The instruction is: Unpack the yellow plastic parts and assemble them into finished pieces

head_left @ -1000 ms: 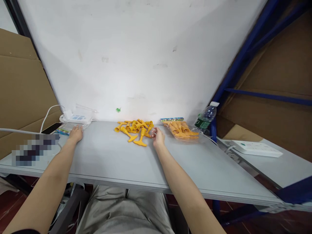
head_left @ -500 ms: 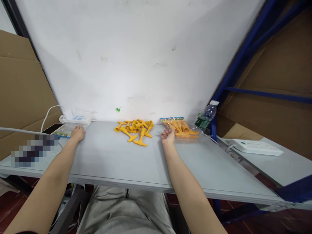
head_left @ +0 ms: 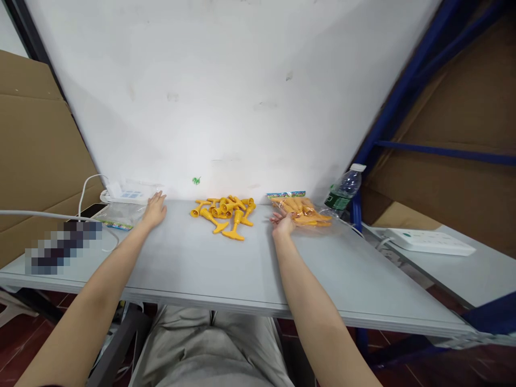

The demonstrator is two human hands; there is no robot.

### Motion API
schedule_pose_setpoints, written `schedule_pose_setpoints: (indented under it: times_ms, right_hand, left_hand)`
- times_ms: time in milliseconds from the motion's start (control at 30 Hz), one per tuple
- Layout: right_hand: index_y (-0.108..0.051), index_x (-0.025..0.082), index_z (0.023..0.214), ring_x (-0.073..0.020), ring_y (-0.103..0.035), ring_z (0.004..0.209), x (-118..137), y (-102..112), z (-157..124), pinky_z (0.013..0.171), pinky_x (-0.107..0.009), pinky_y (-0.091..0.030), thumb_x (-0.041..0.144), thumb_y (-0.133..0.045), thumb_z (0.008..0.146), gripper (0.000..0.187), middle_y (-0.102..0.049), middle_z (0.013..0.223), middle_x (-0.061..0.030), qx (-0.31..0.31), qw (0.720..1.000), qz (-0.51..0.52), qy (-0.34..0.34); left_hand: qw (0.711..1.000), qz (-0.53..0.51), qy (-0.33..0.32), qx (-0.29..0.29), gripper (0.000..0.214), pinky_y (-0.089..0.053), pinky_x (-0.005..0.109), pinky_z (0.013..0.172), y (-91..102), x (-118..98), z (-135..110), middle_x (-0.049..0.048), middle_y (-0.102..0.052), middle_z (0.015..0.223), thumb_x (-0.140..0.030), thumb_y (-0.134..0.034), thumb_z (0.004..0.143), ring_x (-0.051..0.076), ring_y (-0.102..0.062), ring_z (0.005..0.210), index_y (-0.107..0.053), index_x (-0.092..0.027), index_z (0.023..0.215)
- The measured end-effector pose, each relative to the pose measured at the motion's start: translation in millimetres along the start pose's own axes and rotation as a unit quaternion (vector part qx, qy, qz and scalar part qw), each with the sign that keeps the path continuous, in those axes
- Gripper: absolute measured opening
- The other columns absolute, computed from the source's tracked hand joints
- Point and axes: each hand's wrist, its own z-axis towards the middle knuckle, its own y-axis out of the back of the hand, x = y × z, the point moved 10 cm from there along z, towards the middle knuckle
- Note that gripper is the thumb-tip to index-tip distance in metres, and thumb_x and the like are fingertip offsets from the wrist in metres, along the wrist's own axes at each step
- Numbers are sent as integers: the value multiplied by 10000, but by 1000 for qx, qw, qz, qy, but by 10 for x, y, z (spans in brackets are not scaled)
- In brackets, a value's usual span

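Note:
A loose pile of yellow-orange plastic toy pieces (head_left: 224,212) lies on the grey table (head_left: 226,269) near the white wall. To its right lies a clear bag of the same orange pieces (head_left: 301,209) with a printed header card. My right hand (head_left: 282,223) rests at the bag's left edge, fingers spread and touching the plastic, holding nothing. My left hand (head_left: 155,209) lies flat and open on the table, beside an empty clear bag (head_left: 120,214) at the left.
A white power strip (head_left: 124,194) with a cable and a phone (head_left: 91,210) sit at the far left. A water bottle (head_left: 343,192) stands right of the bag. Another power strip (head_left: 427,241) lies on a neighbouring table. Cardboard and blue shelving flank the table.
My right hand left the loose pile and moved right to the filled bag. My left hand slid right along the table, off the empty clear bag toward the pile.

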Motion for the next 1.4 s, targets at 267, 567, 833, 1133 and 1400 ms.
schedule_pose_setpoints:
  times_ms: [267,567,833,1133,1400]
  right_hand:
    - [-635,189,713,-247,-683,740,545,-30,-326,845,-400,-522,384,-353,934,408,-673,624,-78,-44,947,-220,230]
    - [-661,191,669,-209,-682,901,846,-388,-993,863,-314,-524,190,-506,895,274,-686,641,-61,64,949,-152,269]
    - [-686,225,635,-197,-698,793,692,-938,-1716,760,-319,-564,299,-526,904,322,-692,628,-30,307,925,-97,202]
    - [-638,200,462,-148,-599,478,137,-1269,-2324,625,-283,-523,333,-558,839,408,-615,451,-31,518,840,-139,79]
    - [-618,223,536,-168,-668,689,167,-1138,-1866,752,-279,-556,235,-601,832,296,-667,571,-5,378,921,-79,45]
  left_hand:
    - [974,-207,-86,-25,478,-256,495,1221,-119,-1193,-61,137,-431,1533,-159,-494,832,257,-363,1446,-559,-162,1305]
    - [799,-591,68,88,275,-254,403,1225,-525,-1967,-316,60,-617,1322,-112,-612,763,225,-441,1386,-709,-257,976]
    - [669,-699,216,133,263,-525,402,953,-794,-1746,-473,136,-721,1014,-298,-549,907,252,-686,1027,-651,-169,1111]
    - [552,-771,236,213,547,-571,406,824,-785,-1614,-568,146,-713,1159,-468,-251,989,278,-677,1053,-575,-138,1282]
    - [474,-843,177,183,803,-507,503,978,-466,-1774,-532,127,-599,1374,-758,-204,885,313,-575,1244,-509,-211,1388]
